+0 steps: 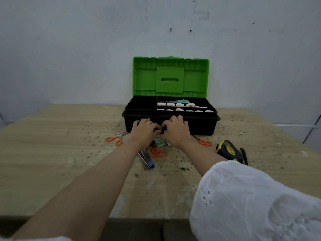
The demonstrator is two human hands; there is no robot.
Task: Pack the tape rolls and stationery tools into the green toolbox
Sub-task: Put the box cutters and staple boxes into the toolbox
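White sleeve (pixel 260 202) on my right arm is filling the near right corner, and both my forearms are reaching far across the desk (pixel 52 145) toward the green toolbox (pixel 171 75). My left hand (pixel 144 130) and right hand (pixel 176 130) are meeting just in front of the box's black front wall, fingers curled toward each other around something small and dark between them; whether either grip is actually clamped on it or only touching it I cannot tell, since my knuckles are hiding it. I am judging that I am gathering a small item here, close to the box, so the lift into the tray is short.

The toolbox is standing at the far middle of the desk with its green lid propped upright against the wall, leaving the black tray open. Tape rolls (pixel 175 104) are already sitting in rows in the tray's right compartments, white cores showing, while the left compartments are looking dark and seemingly bare.

Still lying out on the desk: orange scissors (pixel 114 139) to the left of my left hand, another orange pair (pixel 205 142) just right of my right wrist, a third pair (pixel 156 152) between my forearms, a blue-ended stapler (pixel 146 159) beside it, a small green packet (pixel 159 141) under my hands, and a yellow-and-black tape measure (pixel 229 150) well to the right
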